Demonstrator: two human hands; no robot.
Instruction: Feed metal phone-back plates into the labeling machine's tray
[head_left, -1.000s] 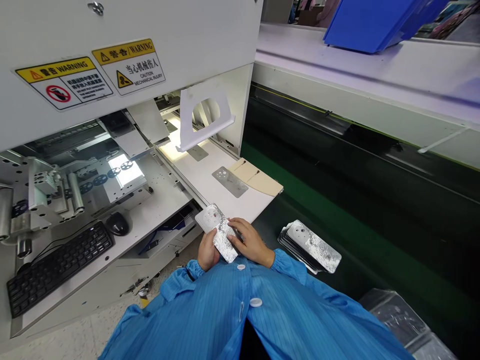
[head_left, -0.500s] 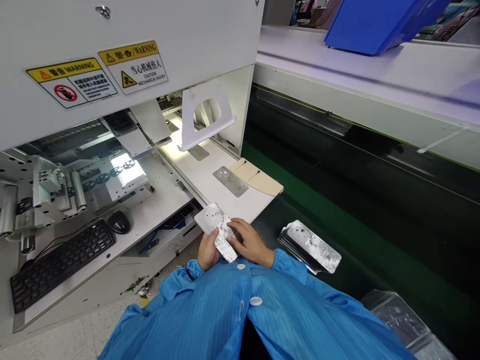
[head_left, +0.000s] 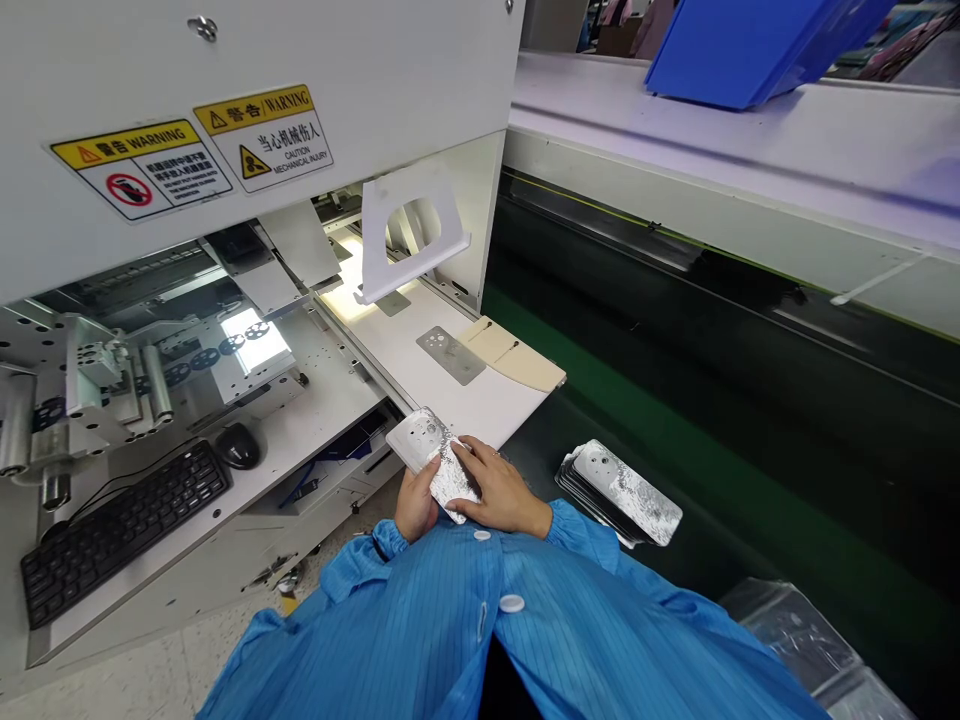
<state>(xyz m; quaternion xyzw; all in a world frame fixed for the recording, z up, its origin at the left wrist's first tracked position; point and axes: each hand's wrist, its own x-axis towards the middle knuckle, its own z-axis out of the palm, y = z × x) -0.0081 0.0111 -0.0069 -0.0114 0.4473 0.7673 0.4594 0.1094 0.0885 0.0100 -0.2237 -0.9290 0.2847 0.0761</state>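
Note:
A silver phone back cover (head_left: 429, 445) with camera holes at its upper end is held tilted in front of my blue smock. My left hand (head_left: 416, 503) grips its left edge, with the thumb on its face. My right hand (head_left: 504, 490) is on the lower right part, fingers over the surface and thumb near the bottom edge. Whether more covers lie beneath is hidden. Beyond, a grey back cover (head_left: 451, 356) lies flat on the machine's white feed bed (head_left: 480, 405). A stack of similar covers (head_left: 626, 490) is right of my right hand.
A white machine (head_left: 262, 40) with warning labels overhangs the left side. Below it are a keyboard (head_left: 127, 520) and mouse (head_left: 238, 446). A dark green belt (head_left: 660, 400) runs along the right. Clear plastic bags (head_left: 810, 640) lie lower right; a blue bin (head_left: 750, 50) stands above.
My right hand's thumb has shifted down toward the cover's bottom edge, and its fingers lie differently. The grey cover on the feed bed has slid slightly toward the machine.

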